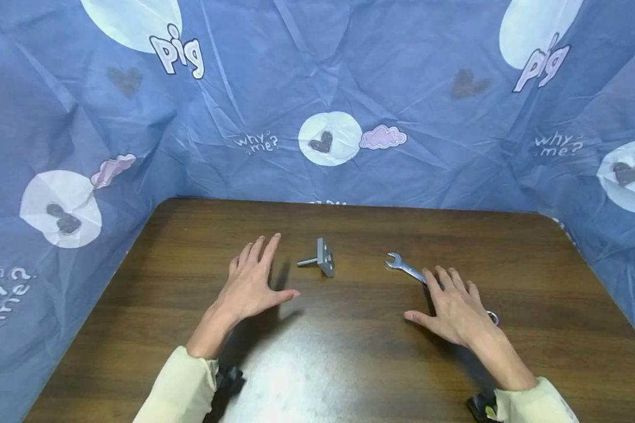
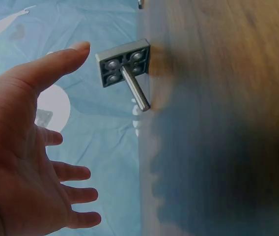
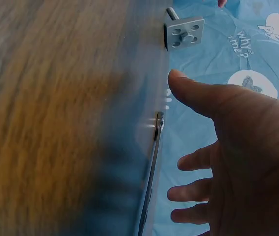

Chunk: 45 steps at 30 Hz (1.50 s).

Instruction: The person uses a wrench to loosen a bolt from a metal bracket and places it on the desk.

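A grey square metal plate (image 1: 325, 257) stands on its edge on the table, a threaded rod (image 1: 307, 262) pointing left from it. My left hand (image 1: 250, 286), fingers spread, hovers left of the rod without touching it. In the left wrist view the plate (image 2: 124, 63) shows round recesses around the rod (image 2: 135, 88). A silver wrench (image 1: 405, 268) lies at a slant on the right, its middle hidden by my right hand (image 1: 457, 308), which hovers over it with fingers spread. The right wrist view shows the wrench (image 3: 152, 172) lying beneath the right hand (image 3: 247, 147).
The brown wooden table (image 1: 349, 364) has a blue printed cloth (image 1: 275, 76) hanging behind it and along both sides. Black wrist devices (image 1: 230, 380) show at both light sleeves (image 1: 182, 382).
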Motion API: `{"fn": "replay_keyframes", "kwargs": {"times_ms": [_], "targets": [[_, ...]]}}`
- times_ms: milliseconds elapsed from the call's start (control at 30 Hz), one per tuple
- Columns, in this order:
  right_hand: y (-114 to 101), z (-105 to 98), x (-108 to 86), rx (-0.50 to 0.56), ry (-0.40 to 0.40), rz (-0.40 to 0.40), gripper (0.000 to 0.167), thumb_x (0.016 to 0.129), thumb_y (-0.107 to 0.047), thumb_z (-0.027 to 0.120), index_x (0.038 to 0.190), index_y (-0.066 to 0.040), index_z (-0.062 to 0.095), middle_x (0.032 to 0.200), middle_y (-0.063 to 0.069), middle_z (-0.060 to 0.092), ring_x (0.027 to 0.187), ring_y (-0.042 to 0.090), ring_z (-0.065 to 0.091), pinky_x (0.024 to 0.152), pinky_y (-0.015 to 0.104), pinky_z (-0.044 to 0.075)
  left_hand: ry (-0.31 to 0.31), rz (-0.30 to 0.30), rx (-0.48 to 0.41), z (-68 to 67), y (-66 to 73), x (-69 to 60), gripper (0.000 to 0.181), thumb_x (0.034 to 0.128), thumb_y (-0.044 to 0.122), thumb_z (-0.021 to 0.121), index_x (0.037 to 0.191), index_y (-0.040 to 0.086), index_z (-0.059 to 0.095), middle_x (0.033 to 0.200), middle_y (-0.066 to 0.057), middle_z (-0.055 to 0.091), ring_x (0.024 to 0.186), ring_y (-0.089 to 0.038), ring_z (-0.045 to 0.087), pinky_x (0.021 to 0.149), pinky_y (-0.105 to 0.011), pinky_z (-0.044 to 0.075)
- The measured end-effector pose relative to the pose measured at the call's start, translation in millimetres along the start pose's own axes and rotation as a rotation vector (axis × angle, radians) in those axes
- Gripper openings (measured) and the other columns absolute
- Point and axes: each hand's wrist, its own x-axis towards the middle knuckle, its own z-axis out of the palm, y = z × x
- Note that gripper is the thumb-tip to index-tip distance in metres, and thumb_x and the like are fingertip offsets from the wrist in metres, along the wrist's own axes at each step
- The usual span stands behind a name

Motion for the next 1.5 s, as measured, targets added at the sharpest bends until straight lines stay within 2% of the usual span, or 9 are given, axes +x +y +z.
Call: {"fn": "replay_keyframes", "kwargs": {"times_ms": [167, 333, 633, 933, 1267, 1400, 1500], "targets": [[2.1, 1.1, 2.5, -0.008, -0.003, -0.007, 0.091, 0.087, -0.063, 0.064, 0.149, -0.002, 0.038, 0.149, 0.035, 0.043, 0.136, 0.055, 0.041, 0.098, 0.073, 0.039, -0.013, 0.012, -0.013, 2.2, 5.2, 7.3, 0.118, 0.0712, 0.057, 0.082, 0.161, 0.018, 0.015, 0.161, -0.027, 0.027, 0.146, -0.051, 0.029, 0.112, -0.071, 0.027], [3.7, 2.3, 5.8, -0.003, -0.033, 0.011, 0.086, 0.089, -0.058, 0.064, 0.148, -0.001, 0.038, 0.148, 0.035, 0.043, 0.135, 0.054, 0.043, 0.098, 0.072, 0.04, -0.054, 0.03, -0.041, 5.2, 12.3, 14.6, 0.118, 0.0729, 0.057, 0.081, 0.161, 0.018, 0.014, 0.161, -0.027, 0.027, 0.146, -0.051, 0.029, 0.112, -0.071, 0.028], [6.6, 6.2, 10.5, 0.013, -0.092, 0.062, 0.074, 0.096, -0.045, 0.061, 0.148, 0.003, 0.037, 0.147, 0.034, 0.044, 0.134, 0.052, 0.045, 0.096, 0.071, 0.042, -0.132, 0.04, -0.148, 17.6, 20.1, 29.1, 0.117, 0.0733, 0.053, 0.082, 0.162, 0.021, 0.012, 0.162, -0.024, 0.028, 0.148, -0.047, 0.03, 0.116, -0.068, 0.025], [10.1, 6.3, 15.3, -0.028, -0.05, 0.045, 0.046, 0.095, -0.03, 0.066, 0.127, 0.001, 0.058, 0.132, 0.026, 0.058, 0.117, 0.044, 0.059, 0.081, 0.059, 0.054, -0.166, 0.021, -0.232, 28.8, 20.9, 43.1, 0.116, 0.073, 0.047, 0.084, 0.161, 0.021, 0.014, 0.159, -0.025, 0.034, 0.143, -0.049, 0.038, 0.113, -0.066, 0.032], [11.9, 1.6, 20.1, -0.007, -0.044, 0.052, 0.035, 0.093, -0.017, 0.063, 0.122, 0.003, 0.062, 0.13, 0.028, 0.059, 0.111, 0.046, 0.062, 0.083, 0.059, 0.055, -0.159, 0.027, -0.204, 35.4, 23.4, 51.7, 0.116, 0.0716, 0.047, 0.086, 0.16, 0.017, 0.018, 0.151, -0.026, 0.045, 0.137, -0.047, 0.047, 0.113, -0.063, 0.035], [13.7, 1.6, 21.7, -0.009, -0.039, 0.059, 0.029, 0.089, -0.012, 0.065, 0.115, 0.001, 0.064, 0.124, 0.026, 0.061, 0.106, 0.044, 0.063, 0.077, 0.058, 0.055, -0.154, 0.036, -0.179, 37.5, 26.7, 55.6, 0.115, 0.0709, 0.047, 0.086, 0.159, 0.016, 0.02, 0.144, -0.026, 0.053, 0.132, -0.047, 0.051, 0.111, -0.062, 0.038], [14.6, 1.6, 23.5, -0.028, -0.026, 0.064, 0.023, 0.085, -0.009, 0.066, 0.106, 0.001, 0.064, 0.113, 0.023, 0.063, 0.096, 0.04, 0.063, 0.069, 0.056, 0.055, -0.155, 0.039, -0.161, 38.7, 29.7, 59.2, 0.115, 0.0703, 0.048, 0.087, 0.159, 0.017, 0.021, 0.141, -0.025, 0.057, 0.129, -0.046, 0.054, 0.11, -0.061, 0.039]]}}
